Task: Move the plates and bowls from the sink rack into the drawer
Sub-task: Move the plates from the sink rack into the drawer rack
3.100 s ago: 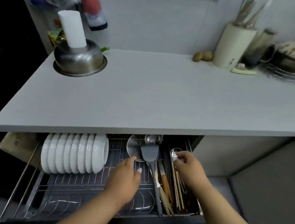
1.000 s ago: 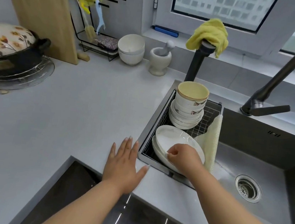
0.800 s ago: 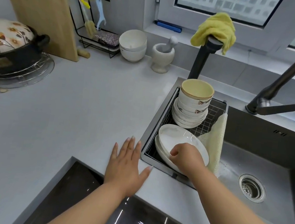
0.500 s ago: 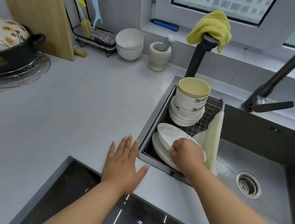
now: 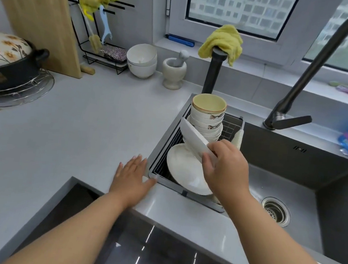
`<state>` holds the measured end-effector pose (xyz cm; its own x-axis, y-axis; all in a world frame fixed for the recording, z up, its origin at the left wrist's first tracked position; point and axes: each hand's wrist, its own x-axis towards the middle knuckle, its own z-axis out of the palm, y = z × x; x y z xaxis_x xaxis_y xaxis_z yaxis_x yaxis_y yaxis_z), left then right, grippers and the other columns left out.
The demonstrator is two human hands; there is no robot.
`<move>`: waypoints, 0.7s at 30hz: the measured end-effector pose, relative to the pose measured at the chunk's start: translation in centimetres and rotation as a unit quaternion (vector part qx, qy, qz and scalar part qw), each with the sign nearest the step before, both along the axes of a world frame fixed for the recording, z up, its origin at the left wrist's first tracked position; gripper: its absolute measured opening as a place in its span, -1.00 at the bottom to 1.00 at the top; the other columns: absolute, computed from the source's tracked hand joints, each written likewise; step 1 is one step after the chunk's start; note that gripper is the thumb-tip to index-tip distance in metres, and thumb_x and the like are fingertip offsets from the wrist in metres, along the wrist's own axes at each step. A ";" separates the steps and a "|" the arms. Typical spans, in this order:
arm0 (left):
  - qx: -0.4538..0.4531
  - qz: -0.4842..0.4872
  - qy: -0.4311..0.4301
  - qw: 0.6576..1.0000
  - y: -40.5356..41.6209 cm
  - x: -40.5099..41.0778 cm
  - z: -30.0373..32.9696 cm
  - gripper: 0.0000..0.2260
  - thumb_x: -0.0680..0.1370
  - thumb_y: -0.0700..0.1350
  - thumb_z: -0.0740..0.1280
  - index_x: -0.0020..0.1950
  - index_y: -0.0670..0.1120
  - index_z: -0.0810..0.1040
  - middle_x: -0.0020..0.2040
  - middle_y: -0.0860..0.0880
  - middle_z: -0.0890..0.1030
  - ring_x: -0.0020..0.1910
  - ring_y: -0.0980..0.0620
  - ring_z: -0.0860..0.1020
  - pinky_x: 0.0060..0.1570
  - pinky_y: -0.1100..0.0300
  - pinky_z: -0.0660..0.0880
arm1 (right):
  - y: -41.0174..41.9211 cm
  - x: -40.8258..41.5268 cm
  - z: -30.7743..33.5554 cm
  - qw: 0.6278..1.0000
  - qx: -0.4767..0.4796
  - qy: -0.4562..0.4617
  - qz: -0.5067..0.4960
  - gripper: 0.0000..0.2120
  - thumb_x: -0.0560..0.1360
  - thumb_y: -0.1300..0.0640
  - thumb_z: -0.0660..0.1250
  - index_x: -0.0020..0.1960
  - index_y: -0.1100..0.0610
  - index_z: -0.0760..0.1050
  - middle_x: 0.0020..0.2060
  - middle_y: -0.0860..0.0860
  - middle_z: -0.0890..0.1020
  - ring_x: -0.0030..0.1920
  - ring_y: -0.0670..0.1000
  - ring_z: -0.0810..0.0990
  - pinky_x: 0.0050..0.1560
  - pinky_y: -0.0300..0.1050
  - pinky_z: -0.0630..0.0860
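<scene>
A wire sink rack [image 5: 167, 144] sits in the left part of the sink. At its back stands a tall stack of bowls [image 5: 207, 118] with a yellow-lined one on top. My right hand [image 5: 225, 169] grips a white plate [image 5: 193, 137] by its near edge, lifted and tilted steeply above another white plate [image 5: 185, 172] that lies in the rack. My left hand [image 5: 131, 176] rests flat on the counter beside the rack, fingers spread, holding nothing. The drawer is out of view.
A black faucet [image 5: 289, 115] arches over the sink basin [image 5: 293, 190] with its drain. On the grey counter [image 5: 70, 130] stand white bowls [image 5: 141, 62], a mortar [image 5: 174, 71], a utensil rack, a floral-lidded pot [image 5: 4, 56] and a wooden board. A dark glass hob [image 5: 132, 247] lies in front.
My right hand has lifted the top plate off the plate under it and tilted it up on edge. Three seconds ago both hands were at the open drawer; the view has since turned to the sink.
</scene>
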<state>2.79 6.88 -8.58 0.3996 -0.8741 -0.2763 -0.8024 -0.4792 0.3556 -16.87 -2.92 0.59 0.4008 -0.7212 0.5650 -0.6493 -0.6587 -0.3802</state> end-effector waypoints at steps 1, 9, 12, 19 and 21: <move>-0.031 0.051 0.085 0.995 -0.1 -0.2 1.2 -0.37 0.61 0.23 0.04 0.58 -0.05 -0.01 0.59 -0.01 0.00 0.55 0.05 -0.05 0.50 0.06 -0.12 | 0.7 -0.4 0.7 1.000 -0.022 -0.014 0.010 -0.94 0.37 0.19 0.34 -0.21 0.19 0.56 -0.32 0.02 0.56 -0.33 0.07 0.51 -0.32 -0.21 0.29; -0.225 0.340 0.593 0.695 4.0 -6.4 10.2 -0.53 0.61 0.18 0.14 0.27 -0.18 0.41 0.14 -0.28 0.57 0.07 -0.21 0.61 0.02 -0.11 0.57 | 7.2 -4.6 3.1 0.978 -0.118 -0.025 0.168 -0.83 0.41 0.14 0.24 -0.20 0.19 0.57 -0.32 0.04 0.58 -0.33 0.09 0.54 -0.35 -0.18 0.44; -0.209 0.338 0.679 0.617 7.2 -8.1 11.4 -0.51 0.58 0.22 0.16 0.21 -0.17 0.50 0.08 -0.27 0.63 -0.03 -0.20 0.66 -0.08 -0.06 0.60 | 9.7 -5.8 2.4 0.958 -0.124 -0.005 0.256 -0.84 0.45 0.15 0.25 -0.21 0.17 0.57 -0.33 0.03 0.57 -0.34 0.10 0.52 -0.34 -0.07 0.45; -0.273 0.429 0.619 0.598 16.7 -10.4 11.2 -0.59 0.46 -0.32 0.09 0.28 -0.23 0.45 0.14 -0.29 0.60 0.03 -0.26 0.61 -0.19 -0.12 0.62 | 15.4 -6.0 1.8 0.920 -0.067 0.019 0.386 -0.78 0.49 0.02 0.27 -0.22 0.09 0.59 -0.32 -0.05 0.57 -0.28 0.02 0.52 -0.17 -0.08 0.41; -0.301 0.458 0.598 0.585 19.6 -10.8 11.4 -0.62 0.47 -0.32 0.10 0.27 -0.22 0.45 0.11 -0.27 0.62 0.02 -0.25 0.61 -0.26 -0.08 0.62 | 16.8 -5.6 2.0 0.924 -0.004 -0.031 0.382 -0.65 0.55 -0.09 0.19 -0.19 0.08 0.61 -0.28 -0.06 0.59 -0.20 0.01 0.53 -0.06 -0.09 0.41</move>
